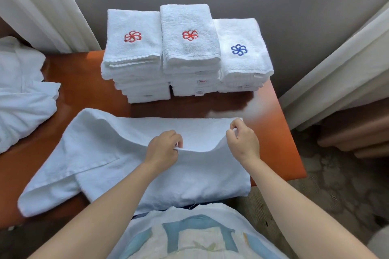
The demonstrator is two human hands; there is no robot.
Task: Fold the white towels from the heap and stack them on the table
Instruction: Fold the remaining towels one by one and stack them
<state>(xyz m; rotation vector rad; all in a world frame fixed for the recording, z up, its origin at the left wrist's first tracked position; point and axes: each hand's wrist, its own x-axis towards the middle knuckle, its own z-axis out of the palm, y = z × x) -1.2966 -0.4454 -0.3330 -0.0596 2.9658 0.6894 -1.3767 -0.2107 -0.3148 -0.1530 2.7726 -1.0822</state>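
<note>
Three stacks of folded towels (189, 48) stand at the far side of the counter (84, 86) as my left hand (163, 147) and right hand (242, 141) each pinch the raised edge of a half-folded towel (117, 153) spread before me. The heap (23, 99) at left still awaits folding. No basket shows.

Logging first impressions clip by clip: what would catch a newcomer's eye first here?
Three stacks of folded white terry towels stand side by side at the back of the orange-brown table; red embroidered pinwheels top two, a blue pinwheel the right one. Nearer, the left hand and right hand pinch the edge of a large white towel spread on the table.
</note>
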